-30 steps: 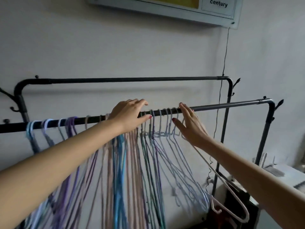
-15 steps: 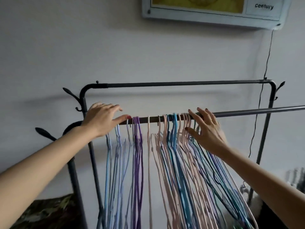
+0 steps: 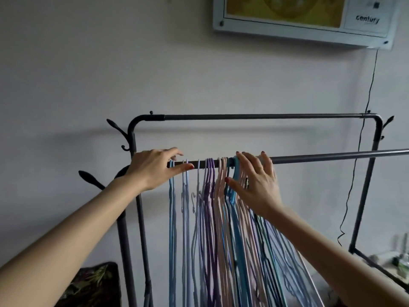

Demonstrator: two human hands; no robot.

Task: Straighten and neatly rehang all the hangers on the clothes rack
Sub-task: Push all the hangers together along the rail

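Observation:
A dark metal clothes rack has a near rail (image 3: 332, 157) and a higher far rail (image 3: 254, 117). Several thin hangers (image 3: 210, 218) in blue, purple, pink and teal hang bunched on the left half of the near rail. My left hand (image 3: 155, 169) rests over the rail at the bunch's left end, fingers spread, thumb under the rail beside the leftmost blue hanger hooks. My right hand (image 3: 254, 182) lies flat and open against the right side of the bunch, fingertips on the rail, palm pressing the pink and blue hangers.
A framed board (image 3: 305, 21) marked "century" hangs on the wall at upper right, with a thin black cord (image 3: 367, 103) running down from it. Coat hooks (image 3: 88, 177) stick out at the rack's left post. A patterned cushion (image 3: 88, 284) sits at lower left.
The hangers have slid left along the near rail and bunched tighter. My right hand moved left with them, closer to my left hand. The view turned left, so the rack appears further right.

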